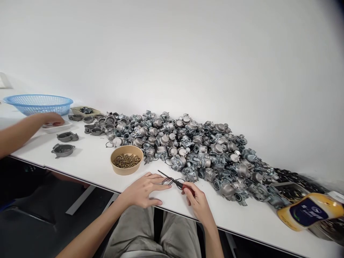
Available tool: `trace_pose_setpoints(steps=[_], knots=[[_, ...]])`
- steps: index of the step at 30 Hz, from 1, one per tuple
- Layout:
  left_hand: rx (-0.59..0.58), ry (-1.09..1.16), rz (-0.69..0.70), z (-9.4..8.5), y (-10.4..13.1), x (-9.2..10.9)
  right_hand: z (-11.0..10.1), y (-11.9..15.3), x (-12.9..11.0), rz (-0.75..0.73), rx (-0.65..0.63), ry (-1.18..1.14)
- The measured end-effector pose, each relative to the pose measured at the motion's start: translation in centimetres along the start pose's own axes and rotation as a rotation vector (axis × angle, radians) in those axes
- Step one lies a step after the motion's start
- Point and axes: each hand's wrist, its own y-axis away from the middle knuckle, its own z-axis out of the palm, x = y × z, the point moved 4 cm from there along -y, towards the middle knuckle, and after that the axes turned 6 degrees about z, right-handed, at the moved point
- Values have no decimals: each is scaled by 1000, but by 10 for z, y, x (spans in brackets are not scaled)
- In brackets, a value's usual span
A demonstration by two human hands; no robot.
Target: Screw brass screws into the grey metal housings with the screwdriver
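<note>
My right hand (196, 199) grips a screwdriver (177, 184) by its red handle near the table's front edge. Its dark shaft points up and to the left. Around the shaft lie thin black rubber rings (167, 179); whether they hang on it or rest on the table, I cannot tell. My left hand (146, 190) lies flat with fingers spread, fingertips close to the rings. Beyond it stands a tan paper bowl (127, 171) of small brass-coloured screws. A large heap of grey metal carburetors (193, 143) spreads behind both hands.
At left, a co-worker's hand (53, 119) reaches into a white tray (67, 125), near a blue basket (40, 104) and loose metal bowl-shaped parts (63, 150). On the right, a yellow bottle (309, 211) leans by a metal tray (290, 191) and black parts (292, 176).
</note>
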Motion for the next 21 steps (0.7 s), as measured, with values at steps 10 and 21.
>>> trace_pose_setpoints(steps=[10,21], knots=[[59,14,-53,2,1,-7,-5,-4,8,38,127,-2],[155,-97,-213,5,2,-18,-7,-5,9,70,178,-9]])
